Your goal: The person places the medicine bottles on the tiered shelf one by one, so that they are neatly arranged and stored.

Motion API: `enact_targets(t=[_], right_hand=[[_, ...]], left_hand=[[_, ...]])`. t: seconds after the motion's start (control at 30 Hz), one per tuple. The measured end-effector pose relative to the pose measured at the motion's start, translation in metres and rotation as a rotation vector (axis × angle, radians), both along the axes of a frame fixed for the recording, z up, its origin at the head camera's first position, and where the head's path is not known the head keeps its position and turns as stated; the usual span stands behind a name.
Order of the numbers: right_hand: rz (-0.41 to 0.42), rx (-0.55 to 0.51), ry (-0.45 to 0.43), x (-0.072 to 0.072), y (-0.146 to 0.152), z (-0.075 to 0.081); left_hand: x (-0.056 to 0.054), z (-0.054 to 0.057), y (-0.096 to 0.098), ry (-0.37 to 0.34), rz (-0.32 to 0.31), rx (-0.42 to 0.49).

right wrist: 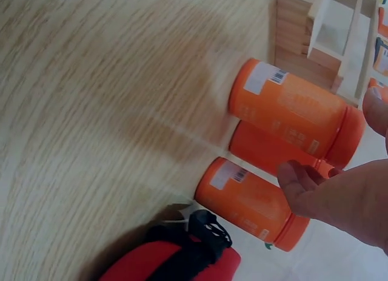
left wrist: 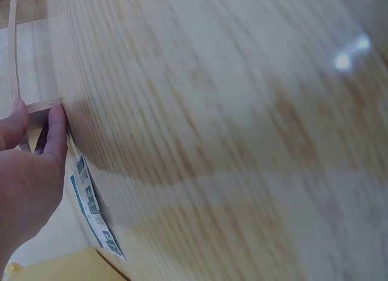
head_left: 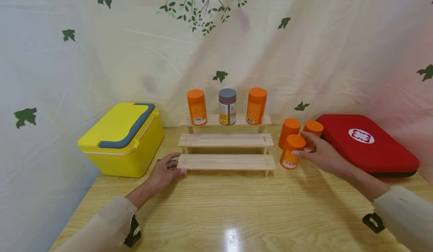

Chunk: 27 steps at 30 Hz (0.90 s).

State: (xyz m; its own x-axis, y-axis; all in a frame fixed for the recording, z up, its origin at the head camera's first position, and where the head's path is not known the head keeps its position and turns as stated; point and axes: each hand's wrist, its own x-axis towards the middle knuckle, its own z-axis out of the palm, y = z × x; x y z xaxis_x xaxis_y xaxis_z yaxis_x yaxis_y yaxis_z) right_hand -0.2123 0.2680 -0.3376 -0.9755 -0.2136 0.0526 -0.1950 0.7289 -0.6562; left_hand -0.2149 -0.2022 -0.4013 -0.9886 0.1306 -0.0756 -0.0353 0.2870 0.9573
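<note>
My left hand [head_left: 166, 171] grips the left end of the lowest step of a three-step wooden rack [head_left: 226, 161]; in the left wrist view, thumb and fingers pinch its edge. On the right, my right hand [head_left: 321, 154] reaches in among three orange bottles. Its thumb overlaps the front bottle [head_left: 290, 158] in the head view, and its fingers extend between that one and the rear right bottle [head_left: 314, 127]. Thumb and fingers are spread apart in the right wrist view, beside the front bottle's cap [right wrist: 347, 138]. A third orange bottle [head_left: 289, 128] stands behind the front one.
On the rack's top step stand an orange bottle [head_left: 197, 108], a grey-capped bottle [head_left: 227, 107] and another orange bottle [head_left: 256, 107]. A yellow box [head_left: 118, 139] with a blue handle is at the left, a red first-aid case [head_left: 372, 146] at the right. A leaf-patterned curtain [head_left: 216, 56] hangs behind.
</note>
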Motion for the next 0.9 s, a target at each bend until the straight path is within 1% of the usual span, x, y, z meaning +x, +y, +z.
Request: enact_targets(t=[0.23, 0.37, 0.53, 0.9], right_hand=[[-0.001, -0.038, -0.004, -0.004, -0.003, -0.009], [-0.015, -0.049, 0.015, -0.005, -0.003, -0.011], [-0.017, -0.058, 0.053, -0.005, -0.003, -0.013], [-0.023, -0.061, 0.068, -0.006, -0.002, -0.014]], left_hand=[[0.0, 0.001, 0.0, -0.004, -0.002, 0.007], [0.0, 0.001, 0.001, -0.009, -0.001, 0.008], [0.0, 0.001, 0.001, -0.009, 0.001, 0.003], [0.001, 0.001, 0.002, -0.006, 0.006, 0.007]])
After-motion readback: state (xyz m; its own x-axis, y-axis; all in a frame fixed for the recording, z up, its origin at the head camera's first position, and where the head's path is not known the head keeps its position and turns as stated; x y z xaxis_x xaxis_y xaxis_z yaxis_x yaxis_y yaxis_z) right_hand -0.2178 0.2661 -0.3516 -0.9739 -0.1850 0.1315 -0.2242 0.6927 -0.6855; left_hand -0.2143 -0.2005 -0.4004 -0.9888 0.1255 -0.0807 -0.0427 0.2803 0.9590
